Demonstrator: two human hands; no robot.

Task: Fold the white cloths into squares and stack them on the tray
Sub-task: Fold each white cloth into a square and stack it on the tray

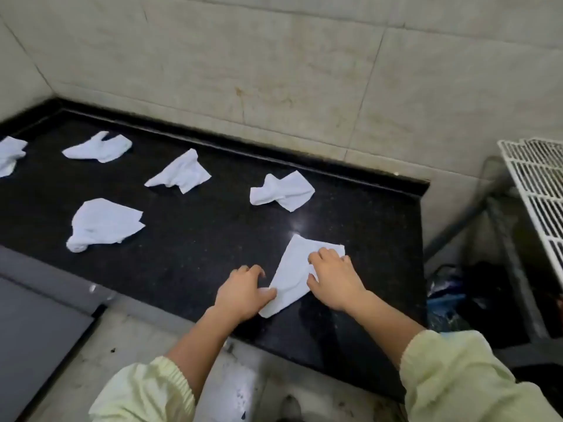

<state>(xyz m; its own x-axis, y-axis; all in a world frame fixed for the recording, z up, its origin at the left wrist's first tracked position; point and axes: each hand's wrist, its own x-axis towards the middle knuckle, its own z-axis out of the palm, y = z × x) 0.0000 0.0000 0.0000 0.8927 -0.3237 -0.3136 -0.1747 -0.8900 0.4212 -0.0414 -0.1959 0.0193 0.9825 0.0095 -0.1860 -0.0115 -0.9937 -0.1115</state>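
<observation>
A white cloth (292,272) lies partly folded on the black stone counter (198,248), near its front right corner. My left hand (245,292) pinches the cloth's near left edge between thumb and curled fingers. My right hand (333,278) rests on the cloth's right side, fingers bent over its far edge. Several crumpled white cloths lie spread over the counter: one (281,191) behind the hands, one (179,173) at mid back, one (99,147) farther left, one (102,225) at the left front, and one (10,155) at the left frame edge. No tray is clearly in view.
A tiled wall (274,71) runs behind the counter. A white wire rack (539,190) stands at the right, with dark clutter and bags (451,300) on the floor below it. A grey panel (36,324) sits at the lower left.
</observation>
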